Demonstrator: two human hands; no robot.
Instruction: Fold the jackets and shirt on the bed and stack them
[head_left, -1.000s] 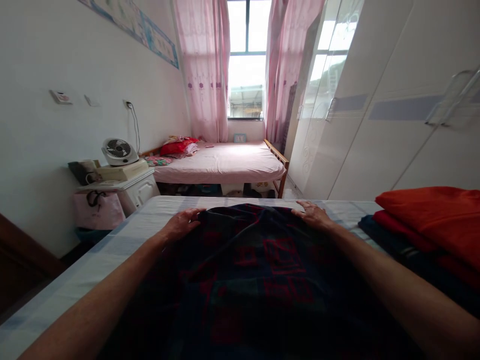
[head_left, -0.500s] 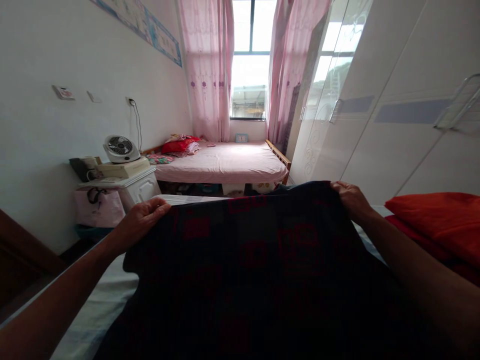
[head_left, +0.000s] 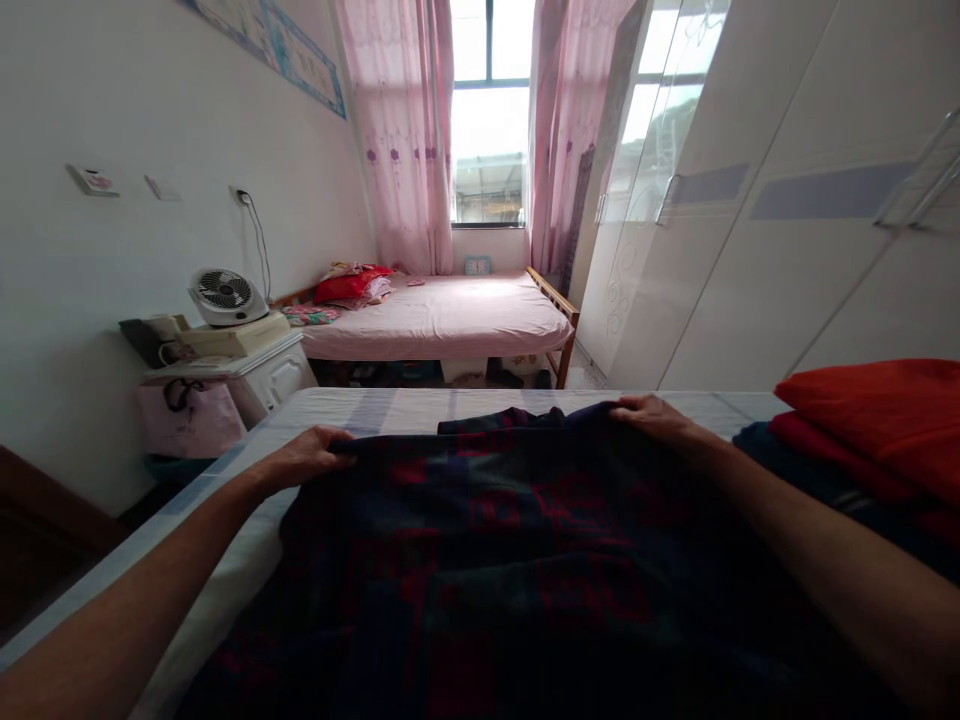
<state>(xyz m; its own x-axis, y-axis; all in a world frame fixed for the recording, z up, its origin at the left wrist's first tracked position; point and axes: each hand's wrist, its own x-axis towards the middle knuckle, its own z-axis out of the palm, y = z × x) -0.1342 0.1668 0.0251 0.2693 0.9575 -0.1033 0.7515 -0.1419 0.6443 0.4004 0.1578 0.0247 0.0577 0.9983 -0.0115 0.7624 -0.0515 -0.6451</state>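
A dark shirt [head_left: 495,540] with red and blue-green square patterns spreads across the near bed [head_left: 232,590], its lower part running out of the bottom of the view. What looks like its collar lies folded at the far edge, between my hands. My left hand [head_left: 311,455] pinches the cloth at the far left corner, fingers closed on it. At the far right corner, my right hand [head_left: 652,415] grips the same edge between thumb and fingers. The cloth sags in soft folds between and below the hands.
Folded clothes [head_left: 877,430], orange, red and dark, are piled on the bed at right. A fan [head_left: 229,295] stands on a white cabinet [head_left: 277,380] at left, beside a pink bag [head_left: 191,415]. Beyond are a pink-sheeted bed [head_left: 442,320] and a white wardrobe [head_left: 720,290].
Both hands have lowered the shirt toward the bed, the right one also shifting left. The stretched cloth has slackened into folds, and more of the bed's far edge shows.
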